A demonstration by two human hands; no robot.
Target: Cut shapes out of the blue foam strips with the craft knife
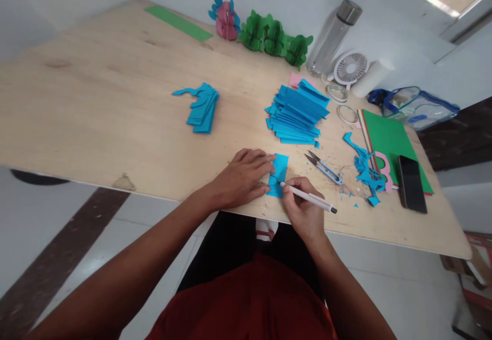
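Observation:
A small blue paper piece [282,163] lies near the table's front edge, with dark curved lines on it. My left hand [248,176] rests flat with fingers stretched, its fingertips on the paper's left side. In my right hand [305,207] is a white pen [309,196], its tip touching the paper. Beyond them lies a fanned stack of blue paper strips [295,114]. Snips [324,167] with pale blue handles lie to the right of the paper. Farther left sits a smaller pile of blue paper pieces [203,108], some with curved cut edges.
Blue scraps [365,168], a pink cutout [384,171], a phone [412,184] and green sheets [388,135] lie at right. Along the wall stand green paper figures [273,38], a pink-and-blue one [226,20], a bottle [334,38] and a fan [350,67]. Tape rolls [346,114] lie nearby.

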